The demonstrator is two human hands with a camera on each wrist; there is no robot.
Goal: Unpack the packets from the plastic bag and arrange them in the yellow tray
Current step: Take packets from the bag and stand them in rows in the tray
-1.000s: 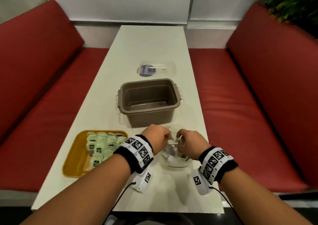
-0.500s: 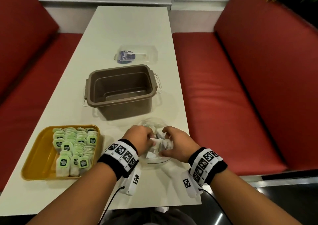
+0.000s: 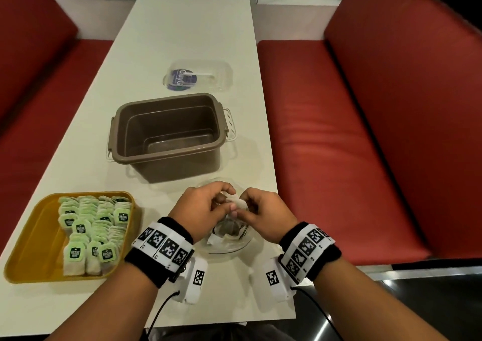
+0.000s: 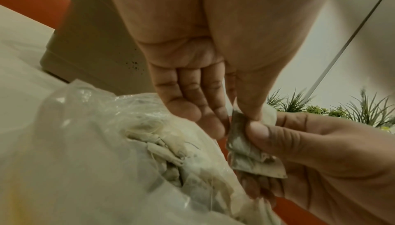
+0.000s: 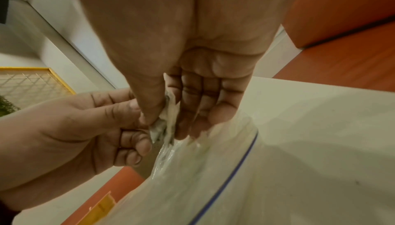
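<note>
Packets [image 4: 254,154] pinched by both hands' fingers [image 4: 259,132] above plastic bag [image 3: 227,239], likely separating one for yellow tray [image 3: 34,239].

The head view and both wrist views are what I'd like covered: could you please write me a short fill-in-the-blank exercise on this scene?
1. The tea bags already unpacked lie in the ____ tray.
2. The left hand and the right hand pinch one tea bag ____ the clear plastic bag.
3. The brown tub on the table holds ____.
4. The transparent lid lies ____ the tub, farther from the person.

Missing words: yellow; above; nothing; beyond
</note>
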